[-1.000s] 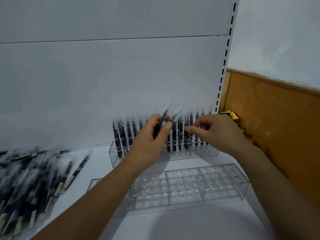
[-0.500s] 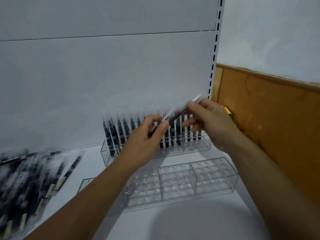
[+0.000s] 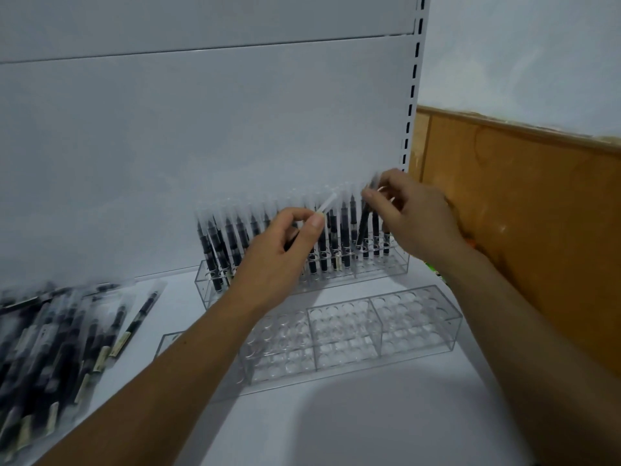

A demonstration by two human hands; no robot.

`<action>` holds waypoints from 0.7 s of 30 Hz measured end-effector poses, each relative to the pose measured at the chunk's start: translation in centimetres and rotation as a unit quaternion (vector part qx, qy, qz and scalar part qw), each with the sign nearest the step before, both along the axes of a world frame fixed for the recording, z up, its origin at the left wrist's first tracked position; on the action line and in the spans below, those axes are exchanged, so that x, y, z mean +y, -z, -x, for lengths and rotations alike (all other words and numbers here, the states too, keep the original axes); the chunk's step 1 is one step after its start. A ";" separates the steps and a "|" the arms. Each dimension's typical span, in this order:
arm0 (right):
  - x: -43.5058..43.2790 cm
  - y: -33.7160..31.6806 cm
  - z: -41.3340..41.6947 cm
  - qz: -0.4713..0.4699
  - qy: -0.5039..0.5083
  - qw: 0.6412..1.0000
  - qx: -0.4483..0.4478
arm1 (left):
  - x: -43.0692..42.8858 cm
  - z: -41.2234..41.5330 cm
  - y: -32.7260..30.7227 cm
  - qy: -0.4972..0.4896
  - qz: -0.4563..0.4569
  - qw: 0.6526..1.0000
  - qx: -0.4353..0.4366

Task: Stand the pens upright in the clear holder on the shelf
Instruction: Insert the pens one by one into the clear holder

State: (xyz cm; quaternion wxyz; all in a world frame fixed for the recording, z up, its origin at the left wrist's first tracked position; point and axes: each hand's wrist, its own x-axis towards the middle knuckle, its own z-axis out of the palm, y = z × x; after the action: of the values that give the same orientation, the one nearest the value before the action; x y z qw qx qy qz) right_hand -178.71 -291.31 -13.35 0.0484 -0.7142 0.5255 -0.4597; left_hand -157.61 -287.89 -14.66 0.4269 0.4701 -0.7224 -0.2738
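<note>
A clear holder (image 3: 379, 269) stands at the back of the white shelf, with a row of wrapped black pens (image 3: 218, 247) upright in it. My left hand (image 3: 282, 253) pinches one wrapped pen (image 3: 327, 205) in front of the row, its clear tip pointing up and right. My right hand (image 3: 413, 220) pinches another wrapped pen (image 3: 364, 223) by its top and holds it slanted over the holder's right end, its lower end down among the holes.
A second clear holder (image 3: 416, 317) with bare holes lies in front of the first. A heap of wrapped pens (image 3: 50, 344) covers the shelf's left side. A wooden panel (image 3: 521, 213) and the slotted shelf upright (image 3: 411, 95) bound the right.
My hands have parted. The right hand took one pen from the left hand's grip and carried it right and down to the holder's right end. The left hand keeps one pen.
</note>
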 end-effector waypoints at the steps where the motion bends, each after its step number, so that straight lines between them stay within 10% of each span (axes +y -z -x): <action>1: -0.2 0.2 -0.2 -0.020 -0.005 0.999 0.035 | 0.0 0.0 0.0 -0.001 -0.001 1.000 0.002; 13: 0.7 -0.1 0.5 -0.092 0.015 0.993 0.076 | 0.4 0.2 -0.3 -0.018 -0.020 1.000 -0.014; 21: 2.7 -1.0 -1.9 -0.191 -0.244 0.946 -0.094 | 0.4 0.3 0.0 0.024 -0.016 0.996 -0.082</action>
State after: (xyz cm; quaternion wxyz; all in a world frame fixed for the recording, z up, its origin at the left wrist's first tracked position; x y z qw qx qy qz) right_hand -176.80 -288.59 -12.31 0.3436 -0.7514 0.4065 -0.3900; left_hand -157.92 -287.51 -14.68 0.3520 0.4806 -0.7612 -0.2563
